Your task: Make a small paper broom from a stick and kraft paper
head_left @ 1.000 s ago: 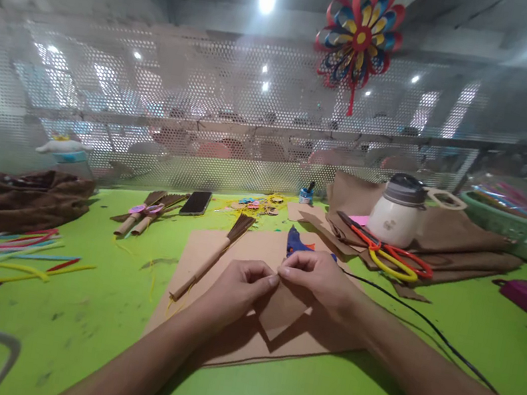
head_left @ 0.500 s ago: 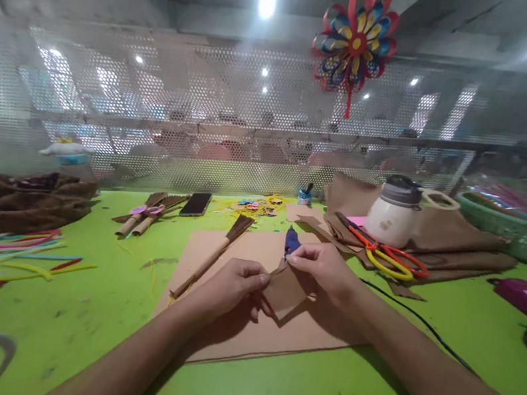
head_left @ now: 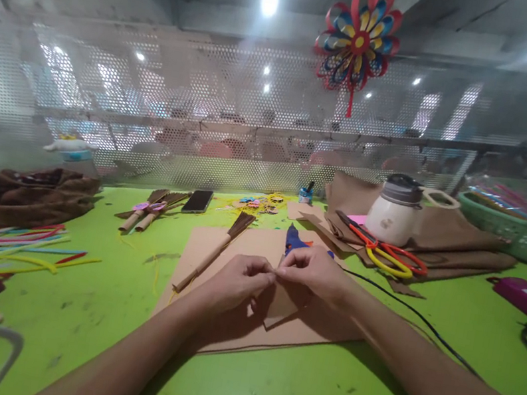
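Observation:
My left hand (head_left: pixel 245 281) and my right hand (head_left: pixel 315 275) meet over a sheet of brown cardboard (head_left: pixel 230 337), thumbs and fingers pinched on the upper edge of a small piece of brown paper (head_left: pixel 282 305). Its lower corner hangs toward me, and the fingers hide its top. Just behind my right hand lies a blue glue gun (head_left: pixel 293 237), partly covered by that hand. A small broom-shaped paper piece (head_left: pixel 206 261) with a fringed dark end rests to the left of my left hand on the cardboard.
Two similar fringed pieces (head_left: pixel 143 214) and a phone (head_left: pixel 198 201) lie at back left. Coloured strips (head_left: pixel 13 246) and a brown cloth bundle (head_left: pixel 26 195) are far left. Scissors (head_left: pixel 387 259), a lidded jar (head_left: pixel 394 209), brown paper (head_left: pixel 463 241) and a green basket (head_left: pixel 515 229) stand right. A black cord (head_left: pixel 418 316) crosses the table.
My right hand has come down and left to join my left hand at the paper's upper edge. The paper has tilted, and more of the glue gun shows behind.

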`<state>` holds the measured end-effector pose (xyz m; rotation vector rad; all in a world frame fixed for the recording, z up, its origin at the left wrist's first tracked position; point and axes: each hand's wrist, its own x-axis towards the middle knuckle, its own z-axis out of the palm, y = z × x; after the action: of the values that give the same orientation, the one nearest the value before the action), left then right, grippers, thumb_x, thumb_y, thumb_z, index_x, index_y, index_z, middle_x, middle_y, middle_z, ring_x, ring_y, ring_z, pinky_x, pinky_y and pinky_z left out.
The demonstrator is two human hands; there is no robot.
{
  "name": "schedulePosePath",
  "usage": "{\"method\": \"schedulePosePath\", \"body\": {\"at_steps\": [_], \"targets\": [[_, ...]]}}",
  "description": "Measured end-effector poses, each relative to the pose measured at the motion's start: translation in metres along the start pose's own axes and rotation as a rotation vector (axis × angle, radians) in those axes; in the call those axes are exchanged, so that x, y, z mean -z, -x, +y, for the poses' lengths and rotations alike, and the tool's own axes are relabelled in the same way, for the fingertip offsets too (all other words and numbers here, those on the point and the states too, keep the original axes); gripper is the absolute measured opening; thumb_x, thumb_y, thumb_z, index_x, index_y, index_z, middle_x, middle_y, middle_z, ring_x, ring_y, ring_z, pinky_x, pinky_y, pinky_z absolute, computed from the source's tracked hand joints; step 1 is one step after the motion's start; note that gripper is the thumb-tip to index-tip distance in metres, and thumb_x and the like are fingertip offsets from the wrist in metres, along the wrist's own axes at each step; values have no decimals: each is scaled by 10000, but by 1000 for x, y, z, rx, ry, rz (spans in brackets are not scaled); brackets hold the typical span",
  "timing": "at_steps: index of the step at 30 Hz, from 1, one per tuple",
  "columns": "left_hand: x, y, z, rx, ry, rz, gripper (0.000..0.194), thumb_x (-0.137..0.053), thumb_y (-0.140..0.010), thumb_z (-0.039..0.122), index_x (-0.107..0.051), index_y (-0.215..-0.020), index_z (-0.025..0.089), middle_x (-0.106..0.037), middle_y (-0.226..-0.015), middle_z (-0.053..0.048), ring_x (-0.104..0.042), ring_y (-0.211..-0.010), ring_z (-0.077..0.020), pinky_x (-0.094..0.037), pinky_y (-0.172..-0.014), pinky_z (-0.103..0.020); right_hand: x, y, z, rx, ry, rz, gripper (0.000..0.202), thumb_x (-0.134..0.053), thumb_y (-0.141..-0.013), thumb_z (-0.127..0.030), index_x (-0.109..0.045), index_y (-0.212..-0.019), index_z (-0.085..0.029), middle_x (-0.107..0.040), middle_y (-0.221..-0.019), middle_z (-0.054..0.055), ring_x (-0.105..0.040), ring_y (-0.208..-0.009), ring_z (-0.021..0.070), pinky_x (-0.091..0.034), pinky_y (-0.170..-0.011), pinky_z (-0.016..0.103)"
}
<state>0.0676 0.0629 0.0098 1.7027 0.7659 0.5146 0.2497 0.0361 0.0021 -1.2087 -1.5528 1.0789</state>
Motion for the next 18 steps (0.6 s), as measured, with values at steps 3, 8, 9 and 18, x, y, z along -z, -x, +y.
{"method": "schedulePosePath", "body": {"at_steps": [3, 8, 9, 18], "targets": [[0, 0, 2, -40, -61, 25, 314, -597, -772, 431, -574, -696, 127, -509, -535, 10, -435, -465, -81, -310, -455, -218, -3, 0, 1, 17, 13, 32, 213, -701, -647, -331, -622, -631, -134, -584, -592, 2, -482, -537, 98, -339, -483, 216], [4, -3, -6, -29, -44, 34, 337, -609, -760, 452, -576, -662, 131, -483, -520, 29, -408, -460, -76, -292, -455, -216, 3, 2, -2, -33, -8, -15, 243, -711, -651, -358, -643, -655, -124, -553, -515, -17, -429, -456, 76, -290, -434, 212], [6, -3, -8, -20, -38, 29, 330, -609, -760, 444, -577, -660, 131, -489, -520, 27, -415, -461, -78, -294, -456, -216, 4, 2, -3, -41, -9, -30, 255, -709, -658, -370, -646, -662, -123, -539, -487, -24, -412, -430, 71, -273, -417, 211], [12, -6, -12, 28, 101, 89, 242, -675, -723, 354, -578, -672, 139, -527, -518, 6, -464, -471, -91, -339, -488, -227, 11, 1, -4, -95, -122, -20, 303, -724, -655, -412, -620, -628, -129, -499, -437, -37, -400, -384, 65, -264, -390, 209]]}}
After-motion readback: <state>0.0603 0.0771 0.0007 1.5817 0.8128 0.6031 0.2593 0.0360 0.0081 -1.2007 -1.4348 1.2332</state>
